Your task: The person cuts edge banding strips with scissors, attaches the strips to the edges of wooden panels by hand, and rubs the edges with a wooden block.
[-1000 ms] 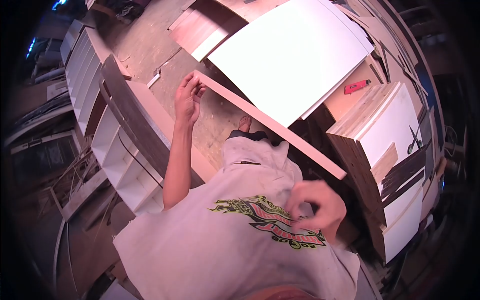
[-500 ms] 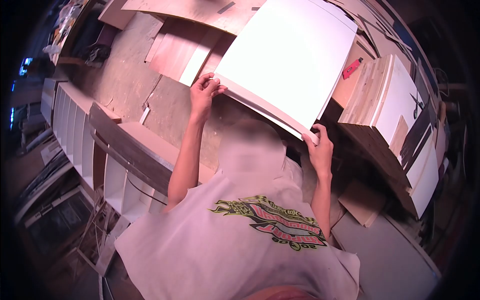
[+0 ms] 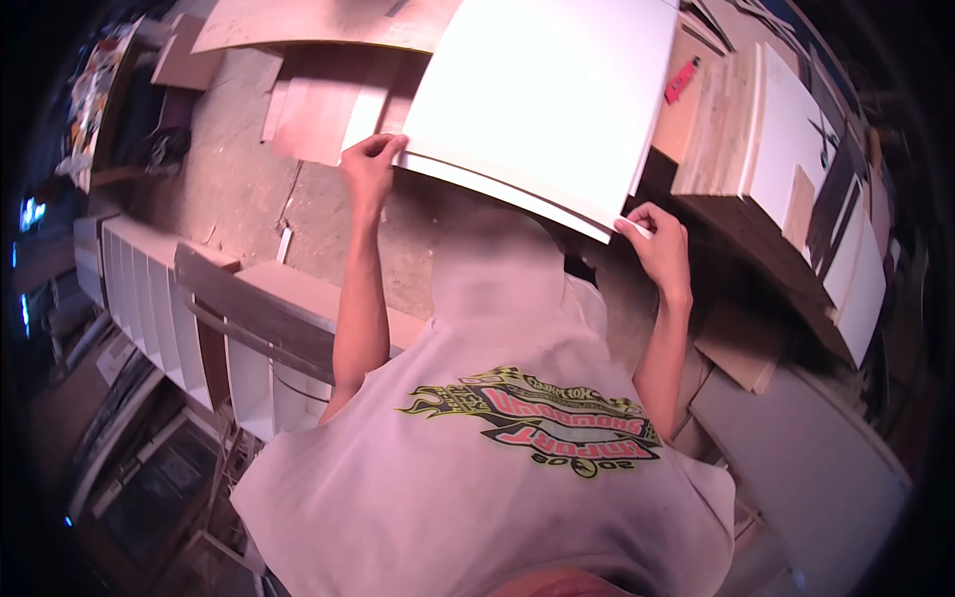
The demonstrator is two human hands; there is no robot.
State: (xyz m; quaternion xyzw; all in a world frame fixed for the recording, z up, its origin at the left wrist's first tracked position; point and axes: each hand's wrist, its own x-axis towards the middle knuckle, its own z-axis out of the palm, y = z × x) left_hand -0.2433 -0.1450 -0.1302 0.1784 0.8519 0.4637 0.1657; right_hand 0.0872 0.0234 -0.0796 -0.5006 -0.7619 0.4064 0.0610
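Note:
A large white panel [image 3: 537, 90] lies flat before me, brightly lit. Along its near edge runs a thin pale edging strip [image 3: 497, 191]. At the near left corner, my left hand [image 3: 367, 171] is closed, thumb and fingers pinching the strip's end. My right hand [image 3: 659, 249] pinches the other end just beyond the near right corner, its fingers curled. Whether the strip touches the panel along its whole length I cannot tell.
To the right, a red utility knife [image 3: 682, 80] lies beside a stack of boards [image 3: 731, 129], with scissors [image 3: 826, 144] on a white board. Reddish boards [image 3: 313, 109] lie beyond my left hand. White shelving [image 3: 149, 289] and a dark curved board [image 3: 254, 313] stand at left.
Both hands have spread slightly apart, the left moving left and the right moving right and up. The strip now sits closer along the panel's near edge. The view has shifted a little.

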